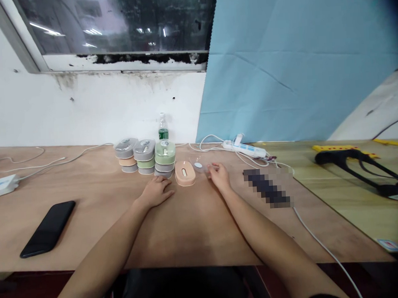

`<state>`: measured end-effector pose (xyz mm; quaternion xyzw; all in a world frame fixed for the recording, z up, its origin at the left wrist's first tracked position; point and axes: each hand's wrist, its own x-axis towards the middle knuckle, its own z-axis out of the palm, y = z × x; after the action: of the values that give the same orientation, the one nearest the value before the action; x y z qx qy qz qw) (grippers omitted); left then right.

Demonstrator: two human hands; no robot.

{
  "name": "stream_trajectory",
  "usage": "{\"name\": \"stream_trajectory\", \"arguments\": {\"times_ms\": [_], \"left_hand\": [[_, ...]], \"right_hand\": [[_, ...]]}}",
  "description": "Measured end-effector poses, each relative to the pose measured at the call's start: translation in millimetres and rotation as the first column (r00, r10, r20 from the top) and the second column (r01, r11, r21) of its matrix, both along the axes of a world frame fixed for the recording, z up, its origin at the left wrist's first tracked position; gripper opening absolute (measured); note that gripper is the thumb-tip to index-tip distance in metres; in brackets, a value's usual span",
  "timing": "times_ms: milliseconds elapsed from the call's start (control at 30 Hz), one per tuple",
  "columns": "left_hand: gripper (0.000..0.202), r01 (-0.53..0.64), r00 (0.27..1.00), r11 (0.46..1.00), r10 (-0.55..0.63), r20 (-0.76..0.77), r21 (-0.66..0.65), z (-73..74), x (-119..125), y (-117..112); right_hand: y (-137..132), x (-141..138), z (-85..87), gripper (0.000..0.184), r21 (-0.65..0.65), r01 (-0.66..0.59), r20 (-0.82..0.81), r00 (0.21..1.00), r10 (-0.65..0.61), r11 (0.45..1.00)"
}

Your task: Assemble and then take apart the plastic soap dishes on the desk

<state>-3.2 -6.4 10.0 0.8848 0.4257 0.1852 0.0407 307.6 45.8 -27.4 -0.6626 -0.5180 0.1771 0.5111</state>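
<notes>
My left hand rests palm down on the table with its fingers extended and nothing held. Just past its fingertips stand three stacks of small rounded plastic boxes in grey, green and peach. A single peach box with a pale oblong mark on its front sits between my two hands. To its right is a clear plastic lid bearing a white oval sticker. My right hand has its fingers curled and pinched at the lid's right edge; the transparent edge is hard to make out.
A black phone lies at the left, near a white power strip. Behind the stacks is a plastic bottle. Another power strip with cables lies at the back right. A blurred dark object and a black strap frame lie farther right.
</notes>
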Motion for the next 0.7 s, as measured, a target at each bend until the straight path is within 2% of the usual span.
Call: {"name": "stream_trajectory", "arguments": {"times_ms": [100,233,333,467,600,700], "left_hand": [[0.042,0.008,1.000,1.000,-0.008,0.009,-0.006,-0.5,0,0],[0.042,0.022,1.000,1.000,-0.022,0.009,-0.001,-0.8,-1,0],[0.042,0.025,1.000,1.000,-0.025,0.014,0.000,-0.7,-1,1],[0.042,0.025,0.999,1.000,-0.025,0.025,-0.008,-1.0,0,1],[0.042,0.023,1.000,1.000,-0.023,0.017,-0.005,-1.6,-1,1],[0.043,0.016,1.000,1.000,-0.016,0.008,0.000,-1.4,-1,1]], "right_hand": [[-1,-1,0.6,0.042,-0.027,-0.061,0.037,0.997,0.062,0.998],[-6,-5,4.1,0.034,0.030,-0.127,0.194,0.974,0.119,0.991],[-8,-9,4.9,0.031,0.017,-0.209,0.266,0.944,0.197,0.978],[-6,-10,2.3,0.036,-0.030,-0.347,0.316,0.886,0.338,0.937],[-7,-9,4.6,0.044,0.005,-0.351,0.253,0.906,0.338,0.936],[-18,-15,14.7,0.049,0.038,-0.389,0.266,0.892,0.366,0.921]]}}
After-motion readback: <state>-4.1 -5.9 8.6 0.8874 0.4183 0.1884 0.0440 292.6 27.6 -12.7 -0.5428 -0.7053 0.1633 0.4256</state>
